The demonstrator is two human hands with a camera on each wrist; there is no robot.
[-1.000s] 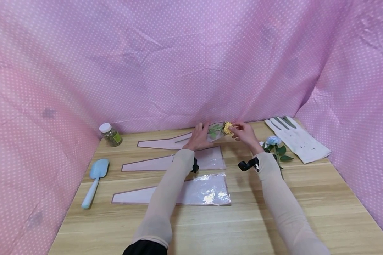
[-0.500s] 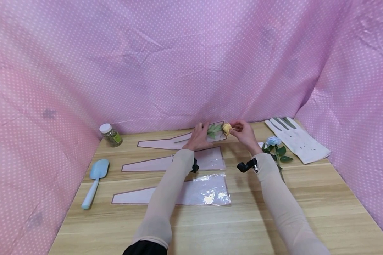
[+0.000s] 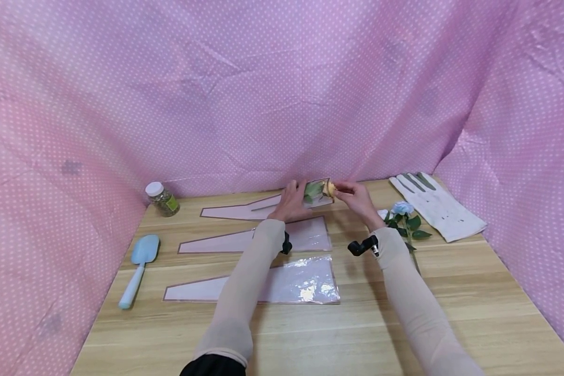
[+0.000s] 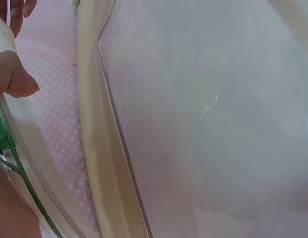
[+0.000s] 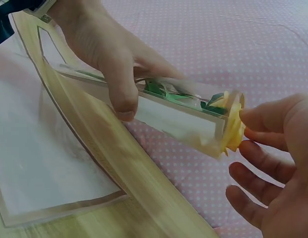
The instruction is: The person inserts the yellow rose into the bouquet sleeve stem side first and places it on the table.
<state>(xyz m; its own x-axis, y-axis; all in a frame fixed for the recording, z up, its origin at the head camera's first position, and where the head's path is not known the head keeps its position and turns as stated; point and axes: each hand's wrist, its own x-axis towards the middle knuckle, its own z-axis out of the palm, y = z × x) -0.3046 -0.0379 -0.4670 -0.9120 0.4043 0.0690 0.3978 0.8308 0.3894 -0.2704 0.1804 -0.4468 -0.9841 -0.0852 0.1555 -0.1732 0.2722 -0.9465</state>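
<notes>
At the back of the table, a yellow rose (image 5: 234, 126) lies mostly inside a clear flower sleeve (image 3: 237, 211) with a brown border. Its green stem and leaves (image 5: 163, 90) show through the film, and the bloom sits at the wide mouth. My left hand (image 3: 291, 202) grips the sleeve around its middle, thumb (image 5: 125, 96) on the near side. From the right, my right hand (image 3: 355, 198) has thumb and fingertips on the rose's petals, pinching them at the mouth. In the left wrist view, the green stem (image 4: 32, 191) runs inside the film.
Two more flower sleeves, a middle one (image 3: 221, 243) and a front one (image 3: 301, 282), lie flat. A blue rose (image 3: 402, 208) and white gloves (image 3: 444, 209) lie at right. A lidded jar (image 3: 163, 199) and a blue trowel (image 3: 140, 269) are at left. Pink dotted cloth (image 3: 282, 94) hangs behind.
The yellow rose has slid leftward, deeper into the sleeve, and its bloom has entered the mouth. My right hand has moved slightly left with it. My left hand has kept its place.
</notes>
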